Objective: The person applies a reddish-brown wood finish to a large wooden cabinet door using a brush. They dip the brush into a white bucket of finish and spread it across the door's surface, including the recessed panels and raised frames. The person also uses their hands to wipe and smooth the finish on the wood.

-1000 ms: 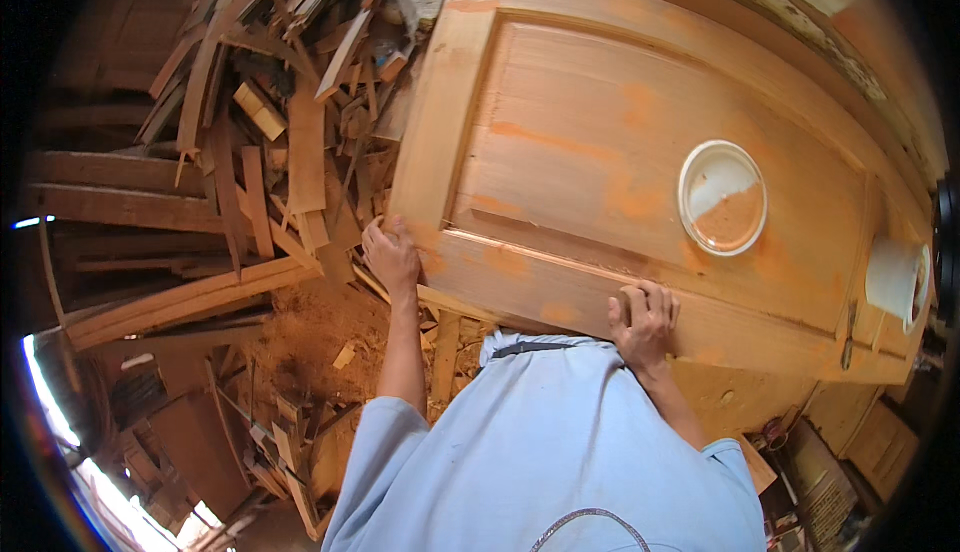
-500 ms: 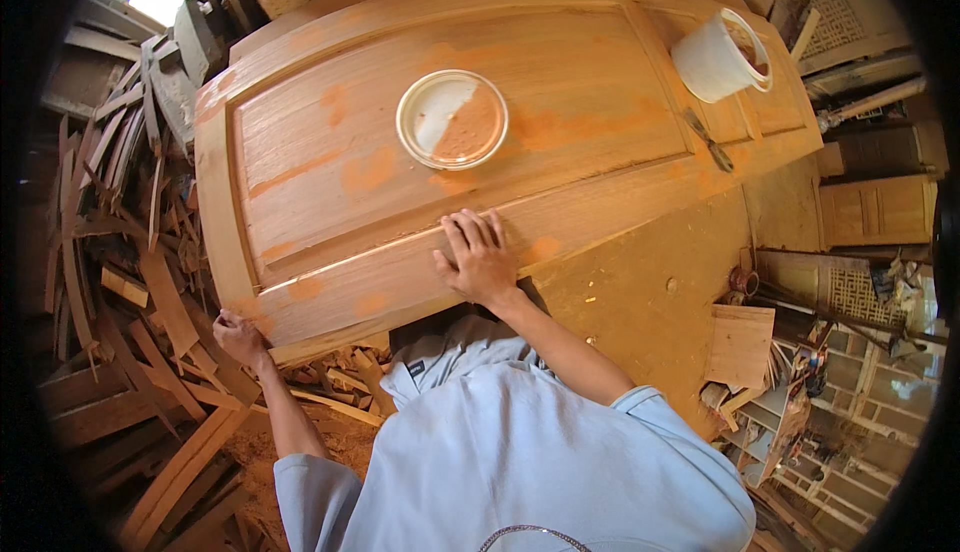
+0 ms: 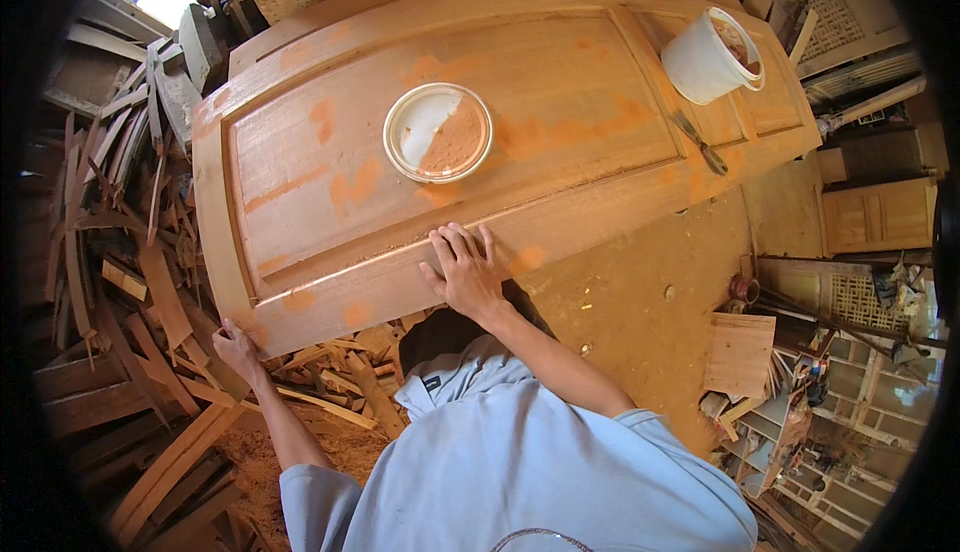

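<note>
A large wooden door (image 3: pixel 560 62) with recessed panels and orange filler patches lies flat before me. My left hand (image 3: pixel 237 346) is closed at the door's near left corner, fingers by the edge; part of its grip is hidden. My right hand (image 3: pixel 466 274) rests open on the near rail, its fingers stretched forward and slightly apart. Beyond it sits a round white lid (image 3: pixel 420 124), partly covered with orange-brown paste. A white bucket (image 3: pixel 697 64) with paste inside stands on the far right part of the door. Nearer than the bucket lies a putty knife (image 3: pixel 702 142).
Piles of wood offcuts (image 3: pixel 150 282) crowd the left side, and more scraps (image 3: pixel 350 377) lie below the door's near edge. Sawdust covers the floor (image 3: pixel 630 302). Door panels (image 3: pixel 880 215) and a cluttered shelf (image 3: pixel 780 427) stand at the right.
The view has shifted a little, and the lid and bucket appear slightly farther left. My right hand also appears slightly left and nearer, still on the rail. My left hand's fingers look less curled.
</note>
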The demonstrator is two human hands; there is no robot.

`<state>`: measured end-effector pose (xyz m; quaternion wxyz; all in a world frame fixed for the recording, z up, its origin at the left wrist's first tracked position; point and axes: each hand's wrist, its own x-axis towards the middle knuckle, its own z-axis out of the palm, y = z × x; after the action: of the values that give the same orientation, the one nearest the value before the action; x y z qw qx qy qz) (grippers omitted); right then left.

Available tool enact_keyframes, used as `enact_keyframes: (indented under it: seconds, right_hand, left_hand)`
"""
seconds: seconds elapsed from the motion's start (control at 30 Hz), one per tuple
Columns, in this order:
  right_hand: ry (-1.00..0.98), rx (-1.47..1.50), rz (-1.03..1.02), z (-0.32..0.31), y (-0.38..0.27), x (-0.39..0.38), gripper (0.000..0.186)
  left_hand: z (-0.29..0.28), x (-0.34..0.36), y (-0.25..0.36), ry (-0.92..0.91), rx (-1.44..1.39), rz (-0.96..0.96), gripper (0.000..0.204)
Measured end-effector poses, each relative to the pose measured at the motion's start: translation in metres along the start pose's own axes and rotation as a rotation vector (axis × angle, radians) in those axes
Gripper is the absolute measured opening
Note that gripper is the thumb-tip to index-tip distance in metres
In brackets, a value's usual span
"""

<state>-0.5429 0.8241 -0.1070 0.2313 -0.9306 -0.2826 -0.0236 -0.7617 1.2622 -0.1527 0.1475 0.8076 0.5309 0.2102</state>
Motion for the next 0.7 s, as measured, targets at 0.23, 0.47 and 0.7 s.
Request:
enact_keyframes:
  seconds: [0.23, 0.47, 0.7]
  right_hand:
    - [-0.049, -0.048, 0.023, -0.002, -0.003, 0.012, 0.049]
    - [-0.311, -0.063, -0.009, -0.038, -0.015, 0.056, 0.035]
    - [-0.228, 0.278, -0.244, -0.008, -0.078, 0.222, 0.028]
  left_hand:
    - [-0.003, 0.006, 0.008, -0.024, 0.039, -0.027, 0.049]
    - [-0.006, -0.001, 0.023, 0.041, -0.048, -0.250, 0.047]
    - [-0.004, -0.016, 0.039, 0.215, -0.079, -0.259, 0.054]
